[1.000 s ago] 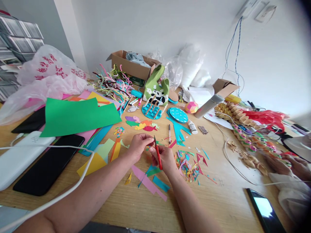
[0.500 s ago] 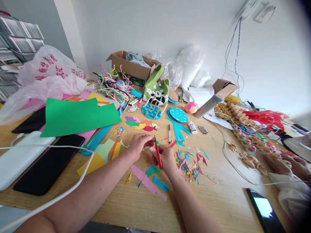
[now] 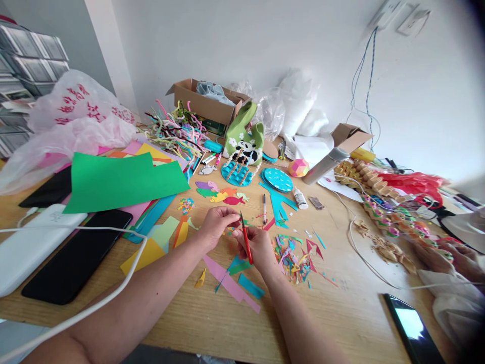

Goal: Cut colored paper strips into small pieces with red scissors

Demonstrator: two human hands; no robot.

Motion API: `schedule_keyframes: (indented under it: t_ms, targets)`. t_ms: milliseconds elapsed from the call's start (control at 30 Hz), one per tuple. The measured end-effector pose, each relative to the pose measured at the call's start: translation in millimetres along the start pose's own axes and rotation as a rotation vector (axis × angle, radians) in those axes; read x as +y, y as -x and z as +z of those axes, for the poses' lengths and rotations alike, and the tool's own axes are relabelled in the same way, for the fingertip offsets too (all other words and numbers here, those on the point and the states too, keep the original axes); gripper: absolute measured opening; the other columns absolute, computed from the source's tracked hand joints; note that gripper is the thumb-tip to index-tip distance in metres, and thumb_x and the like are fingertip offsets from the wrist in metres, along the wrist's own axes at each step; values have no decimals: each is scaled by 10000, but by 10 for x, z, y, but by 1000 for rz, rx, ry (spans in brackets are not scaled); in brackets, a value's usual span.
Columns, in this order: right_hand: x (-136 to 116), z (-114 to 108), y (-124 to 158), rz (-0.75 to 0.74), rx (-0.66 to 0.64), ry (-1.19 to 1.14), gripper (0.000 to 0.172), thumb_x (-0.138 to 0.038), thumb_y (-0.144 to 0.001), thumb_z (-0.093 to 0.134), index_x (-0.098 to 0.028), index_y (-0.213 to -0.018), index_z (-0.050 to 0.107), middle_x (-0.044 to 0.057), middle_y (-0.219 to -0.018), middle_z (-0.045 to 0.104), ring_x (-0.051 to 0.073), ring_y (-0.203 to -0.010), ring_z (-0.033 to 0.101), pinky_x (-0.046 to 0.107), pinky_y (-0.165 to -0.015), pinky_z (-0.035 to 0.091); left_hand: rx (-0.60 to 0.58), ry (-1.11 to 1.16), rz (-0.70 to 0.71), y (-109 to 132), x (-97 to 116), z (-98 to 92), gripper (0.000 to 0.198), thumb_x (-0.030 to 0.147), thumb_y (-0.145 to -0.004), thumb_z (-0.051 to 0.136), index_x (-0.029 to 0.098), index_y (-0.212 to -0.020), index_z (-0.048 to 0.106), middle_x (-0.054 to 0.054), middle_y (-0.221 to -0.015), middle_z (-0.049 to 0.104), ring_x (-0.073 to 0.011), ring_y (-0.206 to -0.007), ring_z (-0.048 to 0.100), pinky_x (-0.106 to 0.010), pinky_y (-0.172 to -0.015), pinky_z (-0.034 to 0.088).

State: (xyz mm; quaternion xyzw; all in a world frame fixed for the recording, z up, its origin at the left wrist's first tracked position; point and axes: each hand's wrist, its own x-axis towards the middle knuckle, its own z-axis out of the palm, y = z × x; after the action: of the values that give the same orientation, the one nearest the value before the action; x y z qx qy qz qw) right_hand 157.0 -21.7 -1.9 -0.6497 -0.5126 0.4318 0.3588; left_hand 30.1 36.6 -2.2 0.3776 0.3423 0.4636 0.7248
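My right hand [image 3: 260,247] is closed around a pair of red-handled scissors [image 3: 247,245], blades pointing up and away from me. Just left of the blades, my left hand [image 3: 215,225] has thumb and fingertips pinched together; whatever is between them is too small to make out. Beyond the hands lie colourful paper fish [image 3: 232,200]. Paper scraps [image 3: 293,260] are heaped to the right of my right hand. Pink paper strips [image 3: 227,283] and a blue strip [image 3: 251,286] rest below the hands. A pen [image 3: 264,208] lies just past the scissors.
Green paper [image 3: 121,179] tops a stack of coloured sheets at left, near a black phone [image 3: 79,258] and a white cable. Blue paper discs [image 3: 278,180], a grey bottle [image 3: 326,166] and a panda bag [image 3: 244,136] stand further back. Another person's hands [image 3: 450,258] are at far right.
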Motion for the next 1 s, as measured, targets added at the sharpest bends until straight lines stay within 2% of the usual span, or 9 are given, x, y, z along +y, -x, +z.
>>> schedule_keyframes:
  t_ms: [233, 333, 467, 533, 633, 667, 767, 867, 1000]
  targets:
    - [-12, -9, 0, 24, 7, -25, 482, -586, -685, 704, -179, -550, 485, -4, -406, 541, 135, -316, 518, 197, -311, 321, -18, 7, 0, -1, 5, -11, 123, 240, -608, 712, 141, -623, 642, -21, -608, 634, -134, -613, 590, -258, -626, 454]
    - [-33, -74, -34, 40, 62, -67, 468, -585, -667, 720, -169, -579, 523, 4, -443, 572, 136, -333, 541, 195, -309, 344, -7, -76, 42, -38, -11, -48, 115, 254, -630, 693, 151, -623, 643, -19, -616, 631, -143, -626, 586, -272, -648, 456]
    - [-135, -311, -63, 49, 211, -84, 477, -599, -675, 703, -161, -575, 544, 18, -474, 590, 116, -342, 534, 193, -317, 356, 11, -503, 160, -102, -51, -127, 45, 213, -662, 646, 175, -637, 651, -30, -658, 652, -168, -645, 584, -289, -631, 441]
    - [-185, -489, -41, 67, 262, -31, 471, -593, -699, 683, -162, -566, 546, 22, -476, 589, 115, -343, 528, 202, -333, 368, -47, -757, 309, -115, -73, -163, 70, 132, -638, 630, 186, -593, 630, -54, -756, 682, -203, -775, 606, -319, -721, 450]
    - [-188, -749, 21, 102, 116, 230, 353, -468, -725, 696, -172, -585, 562, 35, -523, 620, 144, -410, 573, 224, -394, 395, -126, -1087, 493, -104, -105, -196, 132, 88, -629, 620, 200, -557, 623, -64, -811, 680, -236, -887, 577, -366, -832, 424]
    - [-169, -812, 36, 60, 97, 419, 288, -388, -734, 696, -177, -583, 570, 38, -534, 621, 153, -460, 588, 226, -427, 392, -152, -1161, 522, -95, -115, -202, 142, 87, -638, 615, 202, -554, 626, -68, -811, 676, -239, -886, 566, -373, -835, 419]
    - [-93, -875, 11, -108, 229, 884, 63, -161, -743, 627, -179, -685, 611, 72, -664, 654, 203, -672, 622, 258, -563, 403, -202, -1275, 545, -78, -141, -210, 152, 87, -656, 607, 202, -560, 638, -75, -803, 673, -247, -873, 547, -379, -810, 415]
    - [-59, -761, -141, -283, 151, 890, 139, -122, -792, 551, -165, -889, 640, 83, -825, 669, 206, -835, 609, 267, -686, 425, -210, -1314, 542, -88, -159, -216, 147, 91, -663, 611, 200, -569, 639, -75, -794, 674, -251, -868, 549, -384, -806, 411]
    - [-74, -522, -434, -365, -3, 836, 201, -64, -748, 566, -150, -918, 632, 87, -875, 666, 194, -900, 588, 254, -752, 423, -200, -1338, 523, -113, -165, -215, 132, 87, -645, 617, 200, -577, 625, -70, -733, 660, -251, -827, 555, -379, -784, 412]
